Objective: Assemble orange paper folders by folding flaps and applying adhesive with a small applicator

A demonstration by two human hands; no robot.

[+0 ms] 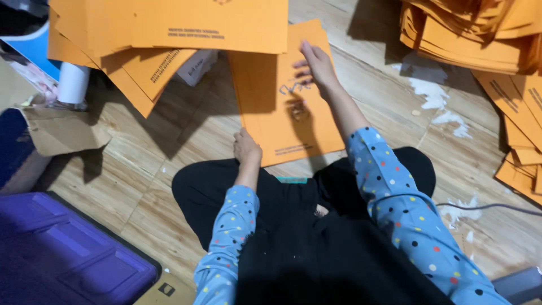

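At the near left lies a purple plastic lid (62, 254), and beyond it a torn piece of brown cardboard (62, 131) rests on the wooden floor (164, 135). Farther left, a white roll (72, 83) stands beside a blue object that is mostly cut off by the frame edge. Over the far left hangs a fanned stack of orange envelopes (164, 28), its lower sheets drooping toward the floor and throwing a dark shadow there.

The left hand (247, 148), curled with its fingers tucked, presses on the near left corner of a single orange envelope (271, 121) that lies flat on the floor just in front of the person's crossed legs in black trousers. Whether it pinches the edge or only rests on it cannot be told. The right hand (317, 63), fingers spread and flat, lies on the far right part of the same envelope, close to where the overhanging stack covers its far edge. Both arms wear blue sleeves with coloured dots.

To the right, white scraps (437, 101) are scattered on the floor. At the far right sits another pile of orange envelopes (468, 34), with more spread down the right edge (522, 141). A thin cable (497, 206) runs across the near right floor.
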